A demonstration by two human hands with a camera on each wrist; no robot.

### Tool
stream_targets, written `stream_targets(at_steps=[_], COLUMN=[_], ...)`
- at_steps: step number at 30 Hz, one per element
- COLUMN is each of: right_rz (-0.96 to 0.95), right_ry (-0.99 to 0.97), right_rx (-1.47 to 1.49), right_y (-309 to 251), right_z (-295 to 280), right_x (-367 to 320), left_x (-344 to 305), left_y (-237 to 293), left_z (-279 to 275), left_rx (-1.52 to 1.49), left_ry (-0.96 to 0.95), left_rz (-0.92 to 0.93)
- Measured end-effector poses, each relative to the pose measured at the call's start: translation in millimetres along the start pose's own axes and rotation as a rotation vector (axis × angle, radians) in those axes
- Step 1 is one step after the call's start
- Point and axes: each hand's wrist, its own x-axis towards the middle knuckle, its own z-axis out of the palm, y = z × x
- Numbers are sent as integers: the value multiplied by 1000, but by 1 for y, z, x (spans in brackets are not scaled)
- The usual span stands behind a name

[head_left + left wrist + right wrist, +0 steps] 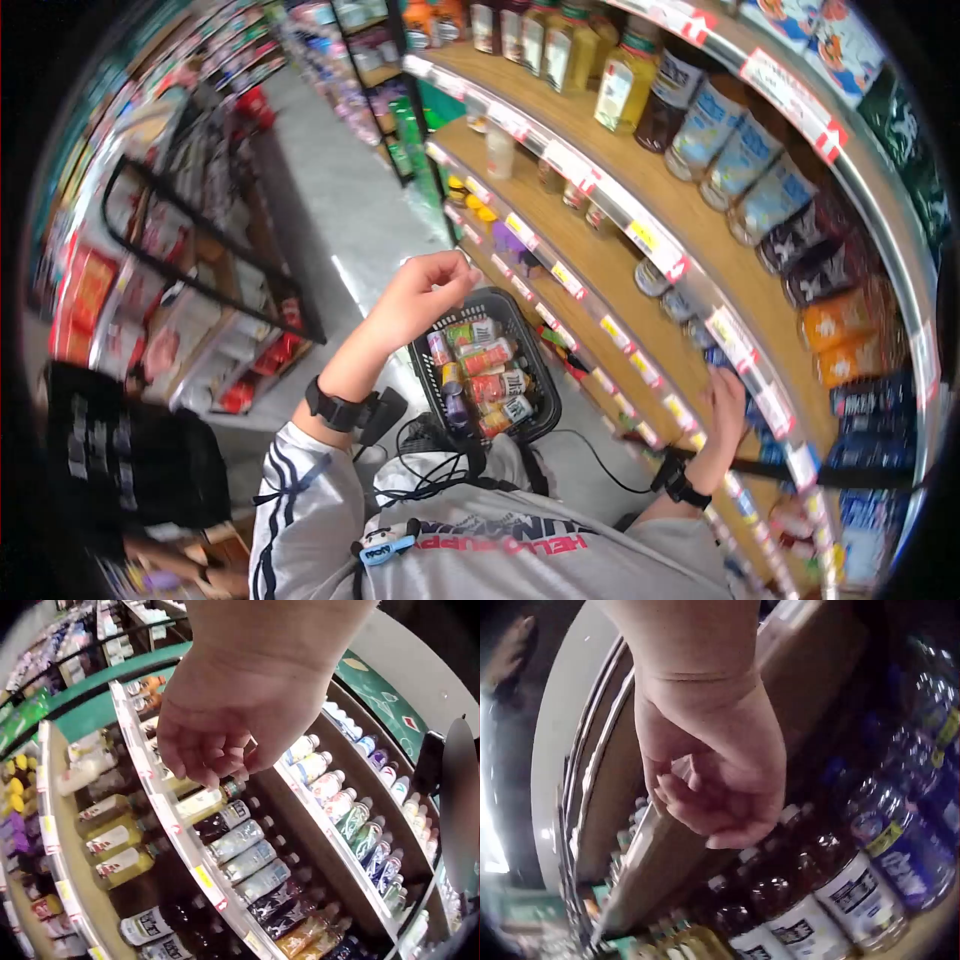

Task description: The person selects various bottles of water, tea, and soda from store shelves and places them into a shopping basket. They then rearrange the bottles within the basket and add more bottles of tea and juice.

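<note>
My left hand (425, 290) is raised over a black shopping basket (550, 415), its fingers loosely curled with nothing in them. Several cans and bottles with colourful labels (487, 355) lie in the basket on the floor. Beside the lower shelves, my right hand (727, 408) hangs with bent fingers and holds nothing. The right wrist view has this hand (712, 772) in front of dark bottles with white labels (855, 892) and clear bottles with blue labels (900, 847). In the left wrist view, rows of drink bottles (251, 859) stand behind the left hand (232, 720).
Curved wooden shelves (590, 245) with price strips rise on my right. Yellow-drink bottles (625, 85) and orange bottles (850, 320) stand on the upper levels. To the left is a display rack (215, 350) with a black rail (215, 245). A grey aisle floor (330, 150) runs ahead.
</note>
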Motion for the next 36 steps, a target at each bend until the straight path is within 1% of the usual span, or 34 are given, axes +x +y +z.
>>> stream_targets(at_steps=[1,2,3,4,5,7,8,10,11,12,14,15,17,19,20,21,23,24,25,27,28,31,32,35,36], right_rz=[-18,-50,10,64,117,122,111,218,270,243,227,214,183,127,106,90,77,61,36,39,46,41,-1,125,55], right_ry=[-12,-128,-84,-43,-6,48,67,89,94,120,142,160,188,199,189,169,148,124,99,-3,-53,-297,-357,-278,-250], right_rx=[-118,-60,-60,-49,-30,50,74,8,-30,-88,-213,-230,-264,-334,-384,-439,-457,-460,-462,-557,-600,-976,-939,-765,-731], right_y=[-1,15,28,41,55,89,101,113,113,112,106,97,75,81,77,75,85,92,101,133,147,163,154,115,116], right_z=[18,34,52,73,97,138,155,193,207,218,238,246,255,258,263,267,273,277,279,286,289,306,311,344,353], right_x=[-13,-21,-33,-47,-63,-100,-116,-144,-148,-150,-165,-168,-170,-166,-165,-166,-169,-170,-165,-158,-155,-148,-146,-131,-126], left_x=[6,12,18,18,20,22,17,5,-4,-10,-19,-23,-25,-18,-15,-16,-17,-20,-23,-31,-33,-32,-28,7,21], left_y=[-16,-39,-60,-76,-106,-174,-190,-239,-249,-257,-265,-267,-258,-254,-258,-262,-237,-235,-229,-221,-224,-225,-226,-246,-250], left_z=[-3,-7,-14,-25,-36,-71,-88,-122,-135,-145,-162,-167,-170,-166,-162,-158,-149,-146,-144,-145,-149,-169,-177,-207,-214], left_rx=[-72,-139,-200,-209,-262,-105,46,61,-38,-138,-235,-282,-263,-235,-205,12,443,556,561,580,513,599,597,583,563], left_ry=[-58,-123,-190,-268,-318,-413,-392,-431,-411,-390,-369,-352,-338,-340,-364,-396,-432,-418,-403,-379,-360,-332,-306,-361,-382], left_rz=[17,31,49,-39,-27,-24,0,-105,-250,-413,-452,-470,-496,-466,-406,-283,-55,143,123,77,24,-39,-23,39,22])
